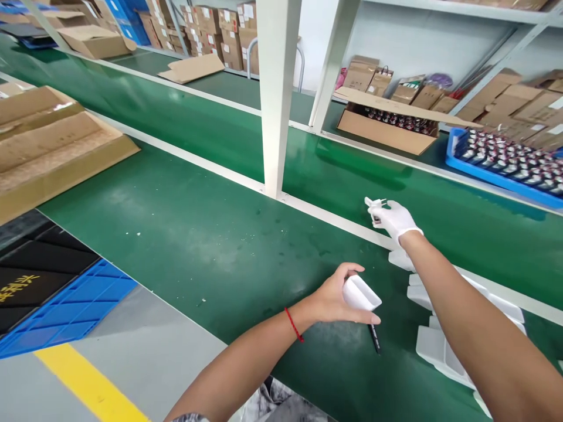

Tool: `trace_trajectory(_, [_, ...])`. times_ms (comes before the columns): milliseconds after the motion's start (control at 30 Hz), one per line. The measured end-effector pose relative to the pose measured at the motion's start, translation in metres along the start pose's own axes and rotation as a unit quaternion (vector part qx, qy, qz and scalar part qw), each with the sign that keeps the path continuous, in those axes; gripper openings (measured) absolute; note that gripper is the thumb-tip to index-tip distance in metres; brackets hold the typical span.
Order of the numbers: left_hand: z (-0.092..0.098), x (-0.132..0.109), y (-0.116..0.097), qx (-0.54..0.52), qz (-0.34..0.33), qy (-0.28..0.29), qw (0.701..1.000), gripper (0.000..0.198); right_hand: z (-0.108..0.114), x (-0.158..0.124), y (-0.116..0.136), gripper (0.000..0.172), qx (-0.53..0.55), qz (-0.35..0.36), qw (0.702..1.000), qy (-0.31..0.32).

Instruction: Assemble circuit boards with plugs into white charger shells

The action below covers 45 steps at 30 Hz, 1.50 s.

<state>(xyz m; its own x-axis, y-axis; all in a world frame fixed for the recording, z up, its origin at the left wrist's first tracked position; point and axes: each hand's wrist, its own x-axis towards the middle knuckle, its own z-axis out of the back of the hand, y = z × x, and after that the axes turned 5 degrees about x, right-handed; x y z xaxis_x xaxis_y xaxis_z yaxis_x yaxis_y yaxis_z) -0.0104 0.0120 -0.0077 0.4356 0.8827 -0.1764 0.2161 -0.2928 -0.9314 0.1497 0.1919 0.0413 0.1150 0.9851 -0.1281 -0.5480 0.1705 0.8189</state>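
My bare left hand [336,298], a red string bracelet on its wrist, is closed around a small white plastic tray [361,293] above the green worktop. Farther right, my right hand [396,221] wears a white glove and pinches a small white plastic piece [375,205] with thin prongs, like a plug adapter. That hand is over the far green strip, beyond the pale rail. Under my right forearm lie several white plastic trays [433,346], partly covered by the arm. A black pen-like stick [375,339] rests just below my left hand.
A pale post [277,99] rises from the rail. Across the far strip stand an open carton [387,129] of small items and a blue tray [466,161] filled with similar ones. Open cardboard boxes [57,158] sit at left, above a blue crate [83,305].
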Motion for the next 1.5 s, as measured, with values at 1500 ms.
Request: trace_trajectory(1500, [0.013, 0.005, 0.001, -0.033, -0.132, 0.04, 0.99, 0.066, 0.03, -0.173, -0.032, 0.063, 0.383, 0.157, 0.908, 0.072])
